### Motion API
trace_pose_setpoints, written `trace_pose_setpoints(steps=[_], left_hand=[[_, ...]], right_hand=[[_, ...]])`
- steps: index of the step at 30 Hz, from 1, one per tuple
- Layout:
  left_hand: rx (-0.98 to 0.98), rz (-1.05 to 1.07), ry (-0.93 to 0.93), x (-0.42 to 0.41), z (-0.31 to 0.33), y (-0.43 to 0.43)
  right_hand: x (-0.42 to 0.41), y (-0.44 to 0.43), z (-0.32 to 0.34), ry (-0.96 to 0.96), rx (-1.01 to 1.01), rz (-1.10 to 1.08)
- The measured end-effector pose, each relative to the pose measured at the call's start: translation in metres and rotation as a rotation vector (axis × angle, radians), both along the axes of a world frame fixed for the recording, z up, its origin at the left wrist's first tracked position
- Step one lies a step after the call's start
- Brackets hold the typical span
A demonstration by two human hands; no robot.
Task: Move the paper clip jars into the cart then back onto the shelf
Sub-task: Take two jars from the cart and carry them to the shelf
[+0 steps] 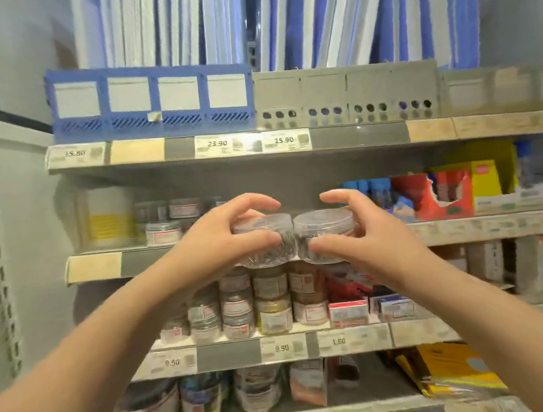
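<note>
Grey metal shelving (20, 201) fills the view, seen from close in front and slightly below its upper levels. On the top level a long row of blue and white folders (182, 23) is stood upright behind a blue file tray (149, 104) and a grey file tray (346, 95), set side by side. The middle shelf (495, 227) is stocked at the right with red and yellow boxes (453, 193) and at the far left with small labelled jars (166, 221). On the level below, more labelled jars (272, 301) are stacked two and three high. Two bare forearms are raised from the bottom corners and meet in front of the middle shelf's edge. The left hand (214, 240) is curled round the left paper clip jar (258, 225), with the thumb pressed on its near side and the fingers arched over its lid. The right hand (368, 240) grips the right paper clip jar (324, 221) in the same way, mirrored. Both jars are clear plastic, filled with silvery clips, and are held upright, touching side to side, at the front lip of the middle shelf; whether they rest on it cannot be told. Each jar lies at its hand's fingertips, toward the centre. Price labels (282, 348) are fixed along the shelf edges.
</note>
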State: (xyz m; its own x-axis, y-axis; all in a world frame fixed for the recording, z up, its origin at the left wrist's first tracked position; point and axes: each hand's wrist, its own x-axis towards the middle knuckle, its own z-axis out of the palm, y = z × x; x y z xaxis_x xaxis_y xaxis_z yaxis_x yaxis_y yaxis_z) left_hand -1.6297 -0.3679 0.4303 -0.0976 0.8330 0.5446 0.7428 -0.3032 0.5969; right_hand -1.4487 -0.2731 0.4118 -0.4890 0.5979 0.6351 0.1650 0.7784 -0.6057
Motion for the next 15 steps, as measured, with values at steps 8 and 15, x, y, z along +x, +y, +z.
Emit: trace_pose_setpoints(steps=[8, 15], left_hand=[[-0.012, 0.147, 0.026, -0.074, 0.036, 0.041], [-0.061, 0.254, 0.092, -0.136, 0.043, 0.067]], right_hand=[[-0.087, 0.073, 0.043, -0.090, 0.117, 0.140], [-0.156, 0.110, 0.052, -0.172, 0.116, 0.154]])
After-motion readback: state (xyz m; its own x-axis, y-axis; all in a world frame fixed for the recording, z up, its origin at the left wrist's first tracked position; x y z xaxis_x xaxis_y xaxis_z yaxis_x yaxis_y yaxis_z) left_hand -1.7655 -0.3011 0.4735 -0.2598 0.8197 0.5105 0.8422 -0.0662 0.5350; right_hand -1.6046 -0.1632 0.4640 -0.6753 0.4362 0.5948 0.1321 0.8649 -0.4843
